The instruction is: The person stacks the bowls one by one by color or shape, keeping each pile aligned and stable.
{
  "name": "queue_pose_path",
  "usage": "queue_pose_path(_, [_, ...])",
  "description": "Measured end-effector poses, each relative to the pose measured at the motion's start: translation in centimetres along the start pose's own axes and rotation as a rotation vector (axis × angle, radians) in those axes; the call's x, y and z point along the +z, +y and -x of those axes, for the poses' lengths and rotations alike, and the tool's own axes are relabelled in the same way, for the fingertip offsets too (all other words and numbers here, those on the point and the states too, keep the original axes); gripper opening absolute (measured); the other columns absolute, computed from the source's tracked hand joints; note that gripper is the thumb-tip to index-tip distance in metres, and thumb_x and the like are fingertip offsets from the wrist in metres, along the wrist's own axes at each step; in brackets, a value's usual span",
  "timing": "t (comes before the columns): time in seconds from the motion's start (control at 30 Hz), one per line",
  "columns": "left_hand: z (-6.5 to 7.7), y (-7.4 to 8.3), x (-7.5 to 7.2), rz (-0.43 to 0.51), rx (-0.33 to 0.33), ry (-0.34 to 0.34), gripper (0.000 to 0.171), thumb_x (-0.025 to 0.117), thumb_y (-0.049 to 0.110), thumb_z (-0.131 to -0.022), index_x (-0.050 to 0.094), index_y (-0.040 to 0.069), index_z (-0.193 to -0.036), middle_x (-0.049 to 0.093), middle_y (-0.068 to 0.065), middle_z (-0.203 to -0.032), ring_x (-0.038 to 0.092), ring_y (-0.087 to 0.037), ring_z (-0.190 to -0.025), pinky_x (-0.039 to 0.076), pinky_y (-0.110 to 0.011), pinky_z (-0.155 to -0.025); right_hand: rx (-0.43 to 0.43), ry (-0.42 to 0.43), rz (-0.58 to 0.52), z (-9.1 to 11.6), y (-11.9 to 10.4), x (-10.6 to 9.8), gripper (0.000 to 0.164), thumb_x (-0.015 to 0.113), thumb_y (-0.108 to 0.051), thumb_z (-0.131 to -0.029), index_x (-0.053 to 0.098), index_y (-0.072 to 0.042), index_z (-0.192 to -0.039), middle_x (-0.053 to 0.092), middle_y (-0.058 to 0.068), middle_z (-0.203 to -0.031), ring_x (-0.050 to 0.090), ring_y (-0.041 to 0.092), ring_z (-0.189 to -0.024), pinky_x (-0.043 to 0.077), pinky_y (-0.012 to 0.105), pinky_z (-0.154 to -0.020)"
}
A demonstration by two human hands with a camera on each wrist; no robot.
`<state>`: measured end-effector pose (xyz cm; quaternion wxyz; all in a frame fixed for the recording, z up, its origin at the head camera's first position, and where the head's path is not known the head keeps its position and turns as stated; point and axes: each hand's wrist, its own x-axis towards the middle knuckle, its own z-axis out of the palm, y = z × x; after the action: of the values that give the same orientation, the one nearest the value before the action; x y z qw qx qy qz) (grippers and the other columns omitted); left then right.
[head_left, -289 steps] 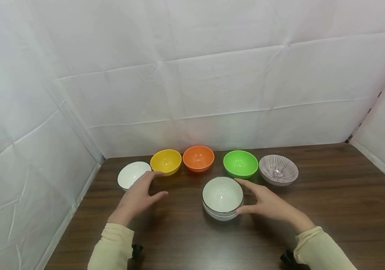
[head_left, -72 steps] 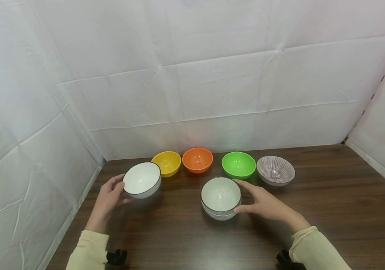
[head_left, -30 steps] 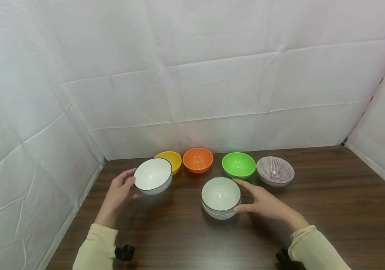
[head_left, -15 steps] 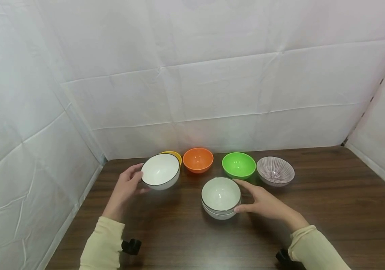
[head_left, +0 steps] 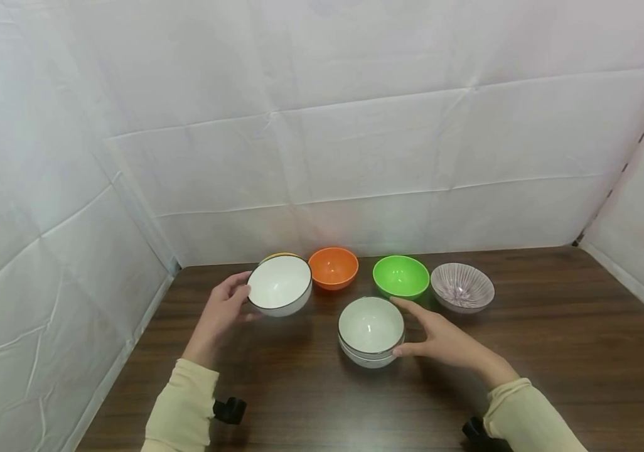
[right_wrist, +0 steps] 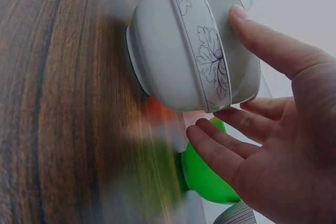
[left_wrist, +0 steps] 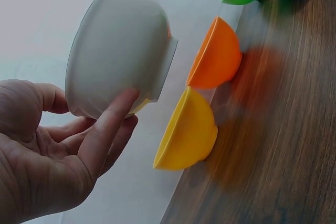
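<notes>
My left hand holds a white bowl with a dark rim, thumb at the rim and fingers below. In the left wrist view this bowl is tilted and raised above the tabletop. Two nested bowls stand on the table in front of me: a pale bowl sits inside a white one with a grey leaf band. My right hand spans the right side of this stack. In the right wrist view its thumb lies on the upper bowl, and its fingertips are right at the rim on the other side.
Along the back of the brown wooden table stand a yellow bowl, an orange bowl, a green bowl and a purple-striped bowl. The held bowl mostly hides the yellow one in the head view. White sheeting rises behind.
My left hand took hold of the white bowl at the far left, lifted it and carried it rightward, now overlapping the yellow bowl. My right hand and the stack have stayed put.
</notes>
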<state>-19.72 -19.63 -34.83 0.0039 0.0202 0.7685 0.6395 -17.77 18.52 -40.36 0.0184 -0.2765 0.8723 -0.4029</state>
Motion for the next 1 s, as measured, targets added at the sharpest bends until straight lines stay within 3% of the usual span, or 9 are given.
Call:
queue_pose_path(0.4, [-0.1,0.5,0.9,0.017,-0.010,-0.021,0.044,0.038,0.006,-0.100,0.036,-0.007,-0.141,0.050,-0.032,-0.130,0.058,-0.026,-0.103,0.061,-0.040,-0.076,-0.018,0.042,-0.004,0.0,-0.6,-0.5,0.084,0.074,-0.042,-0.078,0.037,-0.005,-0.143,0.045,0.019,-0.145,0.040,0.033,-0.132,0.033,0.064,-0.107])
queue_pose_path(0.73, [-0.3,0.9,1.9,0.007,-0.006,-0.031,0.044,0.040,0.006,-0.099,0.037,-0.007,-0.141,0.052,-0.031,-0.127,0.061,-0.024,-0.097,0.062,-0.040,-0.075,-0.039,0.039,-0.071,-0.2,-0.7,-0.8,0.082,0.073,-0.036,-0.082,0.032,-0.005,-0.146,0.045,0.021,-0.144,0.046,0.033,-0.128,0.033,0.066,-0.106])
queue_pose_path(1.0, [-0.4,1.0,2.6,0.005,0.008,-0.065,0.042,0.042,0.008,-0.100,0.039,-0.005,-0.140,0.053,-0.030,-0.130,0.059,-0.029,-0.102,0.062,-0.042,-0.076,-0.045,0.051,-0.082,-0.6,-1.0,-0.9,0.079,0.072,-0.034,-0.083,0.033,-0.007,-0.146,0.044,0.021,-0.145,0.046,0.032,-0.128,0.037,0.066,-0.103])
